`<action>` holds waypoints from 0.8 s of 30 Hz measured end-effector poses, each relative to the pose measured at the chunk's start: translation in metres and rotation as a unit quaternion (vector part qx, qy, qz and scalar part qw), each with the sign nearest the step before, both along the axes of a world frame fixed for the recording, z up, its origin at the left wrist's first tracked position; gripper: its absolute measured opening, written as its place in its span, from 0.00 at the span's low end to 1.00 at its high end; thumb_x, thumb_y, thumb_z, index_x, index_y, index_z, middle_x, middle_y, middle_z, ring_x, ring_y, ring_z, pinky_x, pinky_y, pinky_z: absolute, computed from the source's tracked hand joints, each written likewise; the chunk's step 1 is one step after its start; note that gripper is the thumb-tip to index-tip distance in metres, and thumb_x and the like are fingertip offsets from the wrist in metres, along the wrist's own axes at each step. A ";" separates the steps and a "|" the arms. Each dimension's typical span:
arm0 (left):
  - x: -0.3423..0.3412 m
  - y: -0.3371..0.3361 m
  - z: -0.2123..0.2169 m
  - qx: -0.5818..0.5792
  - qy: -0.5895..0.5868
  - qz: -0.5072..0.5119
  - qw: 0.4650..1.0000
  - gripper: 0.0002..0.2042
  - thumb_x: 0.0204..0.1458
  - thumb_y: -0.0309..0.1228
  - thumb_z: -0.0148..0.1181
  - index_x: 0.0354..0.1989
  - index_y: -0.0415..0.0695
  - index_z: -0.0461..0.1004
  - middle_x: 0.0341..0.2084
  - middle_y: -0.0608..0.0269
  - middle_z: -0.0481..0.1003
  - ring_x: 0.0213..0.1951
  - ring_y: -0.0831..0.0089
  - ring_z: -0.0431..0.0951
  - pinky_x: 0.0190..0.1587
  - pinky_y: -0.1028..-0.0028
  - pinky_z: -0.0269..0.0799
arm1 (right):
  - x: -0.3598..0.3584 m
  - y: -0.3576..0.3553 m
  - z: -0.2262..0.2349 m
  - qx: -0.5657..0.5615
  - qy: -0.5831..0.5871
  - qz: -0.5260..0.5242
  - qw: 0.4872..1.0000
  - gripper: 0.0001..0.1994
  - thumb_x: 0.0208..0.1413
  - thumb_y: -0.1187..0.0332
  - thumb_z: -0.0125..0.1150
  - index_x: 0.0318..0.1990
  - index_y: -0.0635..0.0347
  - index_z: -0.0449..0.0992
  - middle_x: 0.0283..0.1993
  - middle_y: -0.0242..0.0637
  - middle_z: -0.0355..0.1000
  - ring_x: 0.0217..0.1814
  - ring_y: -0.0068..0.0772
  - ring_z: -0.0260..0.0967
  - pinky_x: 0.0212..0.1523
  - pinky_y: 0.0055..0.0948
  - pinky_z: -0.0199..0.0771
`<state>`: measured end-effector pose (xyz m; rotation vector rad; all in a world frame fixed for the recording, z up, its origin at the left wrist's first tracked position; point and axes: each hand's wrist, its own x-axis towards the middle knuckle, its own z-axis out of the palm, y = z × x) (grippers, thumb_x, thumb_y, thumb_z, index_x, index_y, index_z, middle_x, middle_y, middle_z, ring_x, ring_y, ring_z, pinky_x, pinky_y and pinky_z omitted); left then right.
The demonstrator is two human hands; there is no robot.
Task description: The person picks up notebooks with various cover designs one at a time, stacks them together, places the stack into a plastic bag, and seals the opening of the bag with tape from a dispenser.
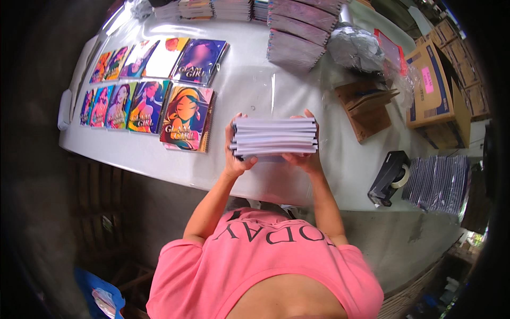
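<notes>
Between my two hands is a stack of notebooks (274, 137), held on edge so that their white page edges face up at me. My left hand (237, 151) grips the stack's left end, thumb at the near side. On the right end, my right hand (309, 151) closes round it in the same way. The stack is over the white table (249, 101), near its front edge; whether it touches the top I cannot tell. To the left, notebooks with colourful illustrated covers (186, 117) lie in two rows, the nearest pile being closest to my left hand.
Tall stacks of wrapped notebooks (300, 37) stand at the back. On the right are a crumpled plastic bundle (356, 48), a folded brown cardboard piece (366, 109), an open carton (438, 93), a black tape dispenser (389, 178) and a stack of spiral-bound notebooks (436, 181).
</notes>
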<state>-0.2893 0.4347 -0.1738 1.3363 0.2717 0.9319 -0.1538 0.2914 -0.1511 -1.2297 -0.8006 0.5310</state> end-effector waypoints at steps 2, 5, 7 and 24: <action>-0.008 0.005 -0.009 0.012 0.029 -0.021 0.999 0.55 0.28 0.50 0.71 0.63 0.35 0.47 0.55 0.50 0.60 0.58 0.60 0.60 0.60 0.65 0.52 | 0.002 -0.003 0.004 -0.002 0.021 0.012 1.000 0.59 0.25 0.65 0.79 0.66 0.57 0.42 0.56 0.40 0.58 0.60 0.35 0.58 0.58 0.35 0.60; -0.008 0.022 0.010 0.113 0.011 0.039 0.993 0.53 0.28 0.48 0.71 0.62 0.35 0.49 0.54 0.52 0.61 0.57 0.61 0.61 0.59 0.67 0.54 | 0.012 -0.009 0.000 -0.026 0.014 0.052 0.998 0.54 0.29 0.66 0.78 0.65 0.58 0.44 0.54 0.38 0.59 0.55 0.32 0.61 0.53 0.35 0.65; -0.002 0.012 0.000 0.083 0.035 0.025 0.996 0.52 0.28 0.47 0.71 0.62 0.35 0.50 0.53 0.52 0.62 0.57 0.61 0.62 0.59 0.67 0.55 | 0.007 -0.008 -0.010 -0.110 0.123 0.073 0.984 0.48 0.30 0.66 0.78 0.61 0.59 0.51 0.54 0.39 0.57 0.51 0.31 0.62 0.48 0.36 0.68; -0.002 0.016 -0.003 0.063 0.061 -0.016 0.996 0.45 0.27 0.34 0.74 0.59 0.38 0.58 0.49 0.55 0.68 0.50 0.67 0.70 0.53 0.70 0.64 | 0.014 0.004 0.004 -0.153 -0.360 -0.104 0.914 0.35 0.32 0.48 0.73 0.47 0.58 0.70 0.50 0.35 0.62 0.56 0.45 0.56 0.62 0.48 0.46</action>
